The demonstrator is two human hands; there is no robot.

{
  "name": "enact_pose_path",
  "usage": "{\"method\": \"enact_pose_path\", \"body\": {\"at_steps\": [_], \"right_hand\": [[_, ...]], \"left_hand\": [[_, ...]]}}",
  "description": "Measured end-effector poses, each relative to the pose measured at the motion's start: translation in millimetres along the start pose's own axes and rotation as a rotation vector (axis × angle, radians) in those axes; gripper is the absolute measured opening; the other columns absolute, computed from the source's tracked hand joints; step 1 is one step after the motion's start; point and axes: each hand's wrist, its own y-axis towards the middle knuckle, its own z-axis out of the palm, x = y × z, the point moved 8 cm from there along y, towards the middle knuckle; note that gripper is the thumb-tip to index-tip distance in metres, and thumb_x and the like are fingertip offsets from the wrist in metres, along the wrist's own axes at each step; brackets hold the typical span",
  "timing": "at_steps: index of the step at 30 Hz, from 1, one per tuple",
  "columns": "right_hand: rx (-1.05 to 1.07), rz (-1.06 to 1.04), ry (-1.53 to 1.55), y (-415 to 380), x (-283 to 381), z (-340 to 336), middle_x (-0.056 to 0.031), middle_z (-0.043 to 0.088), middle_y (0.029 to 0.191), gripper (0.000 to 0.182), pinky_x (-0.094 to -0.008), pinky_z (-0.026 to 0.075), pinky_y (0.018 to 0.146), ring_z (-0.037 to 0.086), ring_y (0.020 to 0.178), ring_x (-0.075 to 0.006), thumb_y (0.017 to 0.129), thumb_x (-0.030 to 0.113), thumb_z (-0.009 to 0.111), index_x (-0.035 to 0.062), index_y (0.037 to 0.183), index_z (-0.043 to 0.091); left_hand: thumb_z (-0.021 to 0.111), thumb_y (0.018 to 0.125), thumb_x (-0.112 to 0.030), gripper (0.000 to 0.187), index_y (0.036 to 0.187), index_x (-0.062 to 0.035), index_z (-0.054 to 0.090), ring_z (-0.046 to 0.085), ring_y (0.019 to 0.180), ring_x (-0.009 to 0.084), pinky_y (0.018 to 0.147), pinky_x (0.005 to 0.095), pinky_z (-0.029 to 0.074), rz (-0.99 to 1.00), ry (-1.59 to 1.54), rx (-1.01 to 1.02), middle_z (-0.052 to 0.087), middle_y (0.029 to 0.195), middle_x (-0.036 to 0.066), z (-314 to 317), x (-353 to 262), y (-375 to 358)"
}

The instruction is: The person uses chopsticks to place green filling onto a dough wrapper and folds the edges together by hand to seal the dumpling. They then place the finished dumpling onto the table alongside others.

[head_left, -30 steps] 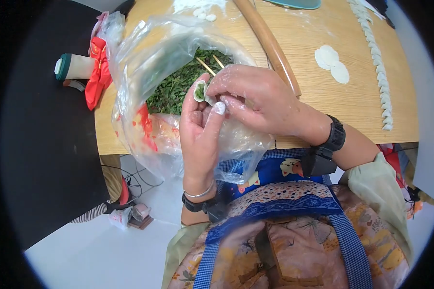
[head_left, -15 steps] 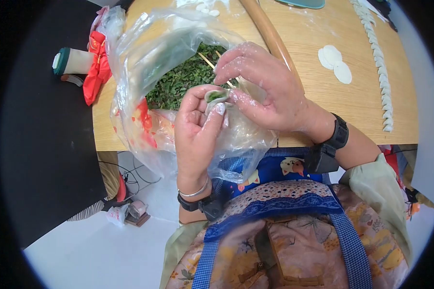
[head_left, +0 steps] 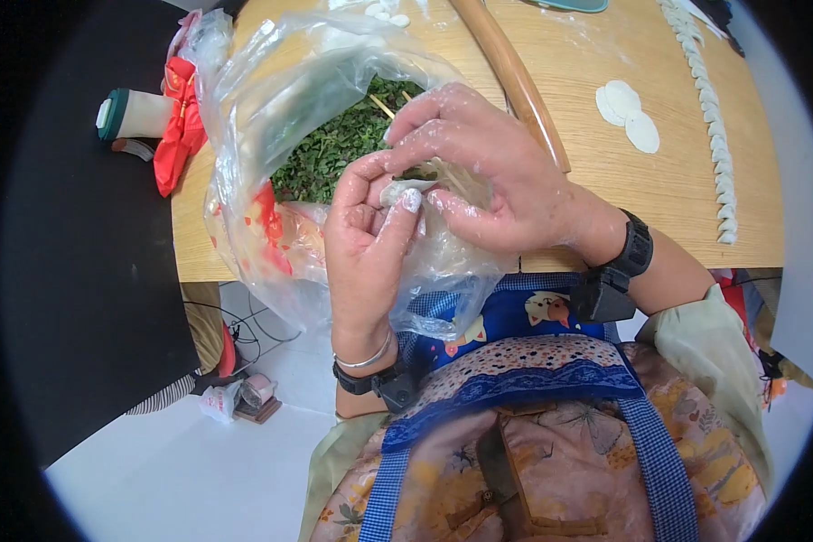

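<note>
A small dumpling (head_left: 405, 188) of pale dough is pinched between the thumb and fingers of my left hand (head_left: 370, 230); its dark green filling shows less than a moment ago. My right hand (head_left: 492, 172) arches over it, with the thumb tip at its right end and the fingers curled across the top. Both hands are dusted with flour. Just behind them, green chopped filling (head_left: 334, 144) lies in a container lined with a clear plastic bag (head_left: 262, 99). Chopsticks (head_left: 381, 106) stick out of the filling, partly hidden by my right hand.
A wooden rolling pin (head_left: 515, 77) lies behind my right hand. Round dough wrappers (head_left: 641, 132) rest on the table (head_left: 596, 217), with a long row of finished dumplings (head_left: 718, 154) near its right side. A red bag (head_left: 182, 126) and a green-lidded jar (head_left: 140, 115) are at the left.
My right fingers have moved down and left over the dumpling. Its opening has narrowed and its dough edge now lies folded over; the left hand has hardly moved.
</note>
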Motion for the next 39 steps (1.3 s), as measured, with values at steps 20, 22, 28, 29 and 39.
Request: {"method": "enact_pose_path", "body": {"at_steps": [20, 22, 28, 29, 39], "right_hand": [[0.011, 0.012, -0.01, -0.6, -1.2, 1.2, -0.0143, 0.056, 0.102, 0.029, -0.0395, 0.048, 0.083, 0.055, 0.099, -0.0325, 0.068, 0.003, 0.061, 0.0038, 0.097, 0.06], [-0.012, 0.016, -0.005, 0.7, -1.8, -1.1, -0.0147, 0.056, 0.101, 0.027, -0.0398, 0.047, 0.083, 0.056, 0.098, -0.0331, 0.069, 0.003, 0.061, 0.0035, 0.095, 0.059], [0.027, 0.008, -0.01, -0.9, -1.3, 2.5, -0.0144, 0.056, 0.099, 0.026, -0.0401, 0.047, 0.083, 0.056, 0.097, -0.0332, 0.069, 0.004, 0.061, 0.0035, 0.095, 0.058], [0.027, 0.008, -0.009, -0.6, -1.1, 2.3, -0.0144, 0.056, 0.099, 0.026, -0.0401, 0.047, 0.083, 0.056, 0.097, -0.0332, 0.069, 0.004, 0.061, 0.0035, 0.095, 0.058], [0.031, 0.026, 0.005, -2.1, -3.0, 3.2, -0.0142, 0.056, 0.101, 0.027, -0.0396, 0.047, 0.083, 0.055, 0.097, -0.0328, 0.07, 0.004, 0.06, 0.0039, 0.097, 0.06]], "left_hand": [[0.057, 0.094, -0.01, 0.031, 0.123, 0.0002, 0.051, 0.061, 0.089, 0.0089, 0.071, 0.0199, 0.046, 0.056, 0.003, -0.006, 0.065, 0.104, 0.007, -7.9, -1.2, 0.0], [0.057, 0.094, -0.01, 0.032, 0.123, 0.0003, 0.051, 0.059, 0.084, 0.0068, 0.067, 0.0188, 0.043, 0.067, -0.007, -0.005, 0.066, 0.102, 0.007, -7.3, -2.5, -0.3], [0.057, 0.094, -0.01, 0.032, 0.123, 0.0006, 0.05, 0.058, 0.081, 0.0068, 0.067, 0.0189, 0.042, 0.065, -0.004, -0.025, 0.065, 0.103, 0.008, -5.6, -4.6, -0.7], [0.057, 0.094, -0.01, 0.032, 0.123, 0.0006, 0.05, 0.058, 0.081, 0.0068, 0.067, 0.0189, 0.042, 0.065, -0.004, -0.026, 0.065, 0.103, 0.008, -5.7, -4.2, -0.6], [0.054, 0.093, -0.004, 0.025, 0.118, -0.002, 0.053, 0.05, 0.069, 0.0026, 0.058, 0.0157, 0.037, 0.077, -0.004, -0.07, 0.067, 0.096, 0.005, -5.5, -4.5, 1.0]]}}
